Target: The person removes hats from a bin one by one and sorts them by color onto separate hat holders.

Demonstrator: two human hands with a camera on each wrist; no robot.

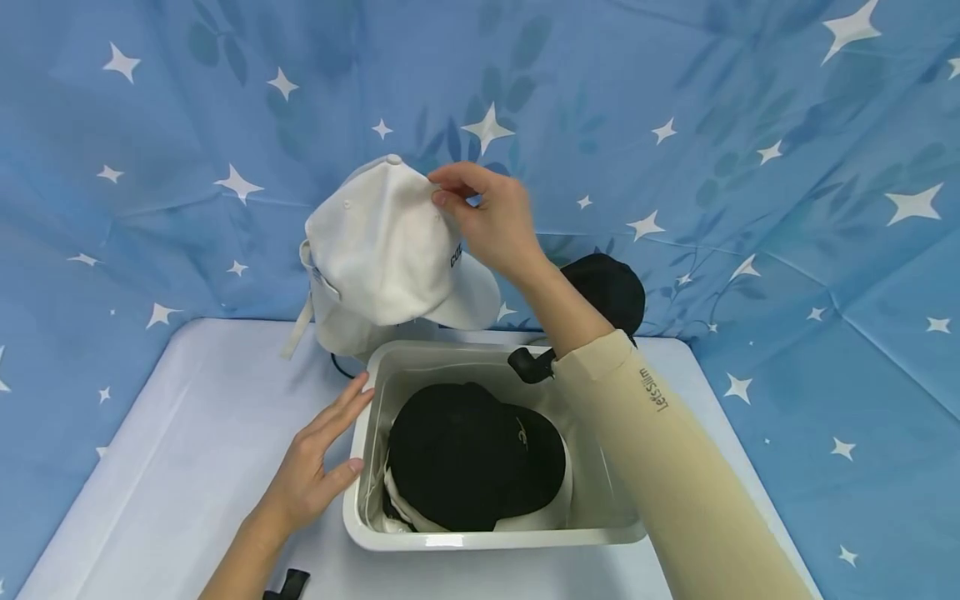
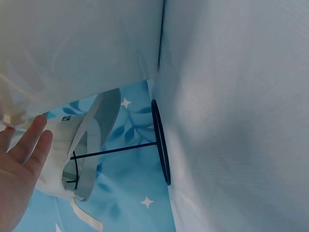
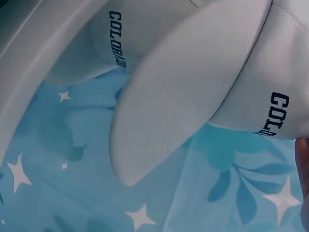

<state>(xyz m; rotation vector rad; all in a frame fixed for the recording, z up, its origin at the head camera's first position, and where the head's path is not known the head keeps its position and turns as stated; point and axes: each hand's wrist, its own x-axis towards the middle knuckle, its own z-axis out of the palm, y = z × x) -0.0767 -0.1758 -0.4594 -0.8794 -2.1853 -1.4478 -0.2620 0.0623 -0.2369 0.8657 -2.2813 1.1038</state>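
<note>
My right hand [image 1: 487, 217] pinches a white baseball cap [image 1: 382, 242] by the side of its crown, between thumb and fingers. Dark lettering shows on the front of this cap, and its brim [image 3: 183, 92] points right in the head view. Just below it is a second white cap [image 1: 341, 325], on a black wire stand [image 2: 116, 150] seen in the left wrist view. My left hand [image 1: 303, 479] rests at the left rim of a white plastic bin [image 1: 360, 508] with its fingers extended. A black cap [image 1: 450, 454] lies in the bin on top of white headwear.
Behind my right forearm, a black cap [image 1: 603, 292] stands at the table's back right. The white table [image 1: 225, 433] runs back to a blue star-patterned cloth [image 1: 247, 100]. Black wrist gear [image 1: 531, 365] juts out from the right wrist.
</note>
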